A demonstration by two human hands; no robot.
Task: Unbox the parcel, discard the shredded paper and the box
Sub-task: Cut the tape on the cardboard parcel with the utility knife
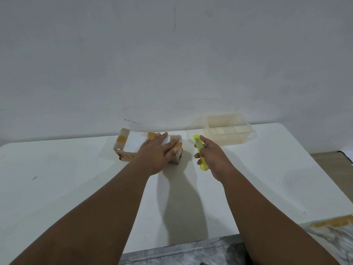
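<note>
A small parcel [131, 145], wrapped in clear and tan tape with a white label on top, lies near the far edge of the white table [76, 178]. My left hand [155, 153] rests flat on its right half, fingers spread over the label and the thumb down its right side. Just right of the parcel, my right hand [212, 156] holds a lime-green utility knife [198, 148] above the table, its tip pointing away from me. No shredded paper shows; the parcel is sealed.
A clear plastic container [228, 131] stands at the back right of the table, against the grey wall. Crumpled plastic wrap with tan tape [332, 236] lies at the table's near right corner. A strip of wooden floor shows at the right.
</note>
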